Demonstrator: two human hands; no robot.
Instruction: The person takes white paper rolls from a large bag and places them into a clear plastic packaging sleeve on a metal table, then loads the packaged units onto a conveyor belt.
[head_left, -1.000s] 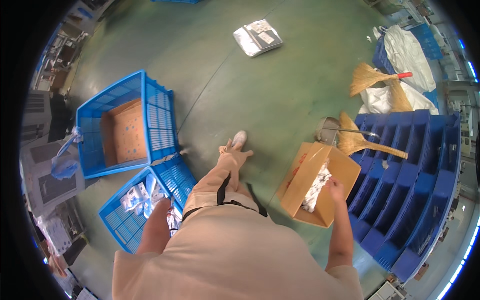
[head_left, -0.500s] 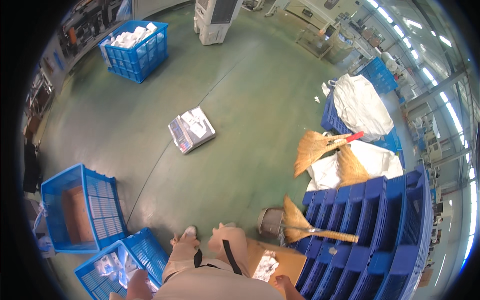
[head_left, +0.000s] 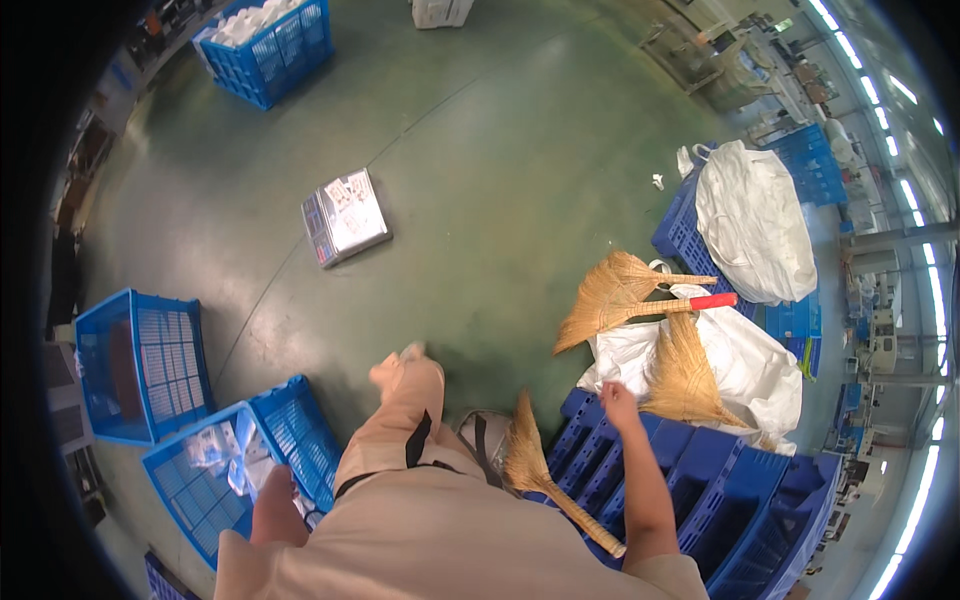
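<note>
My right arm reaches forward over a stack of blue pallets [head_left: 690,455]. At its end my right hand [head_left: 618,403] has its fingers curled, with nothing seen in them. It appears above the edge of a white sack [head_left: 745,350], near the straw brooms [head_left: 690,385]. My left hand [head_left: 280,487] hangs low beside a blue crate [head_left: 300,425] that holds white plastic-wrapped packs [head_left: 240,450]. Its fingers are mostly hidden by the hand itself. Another broom [head_left: 530,450] leans on the pallets close to my body.
A flat scale [head_left: 345,215] with pieces of paper on its top rests on the green floor ahead. At the left stands another blue crate [head_left: 140,365]. A blue crate of white items [head_left: 270,55] is farther off. A full white bag [head_left: 755,220] sits at the right.
My right hand has moved forward and up over the pallets. My body has shifted toward the right, and the scale and crates appear farther left. The cardboard box by my right leg is out of sight.
</note>
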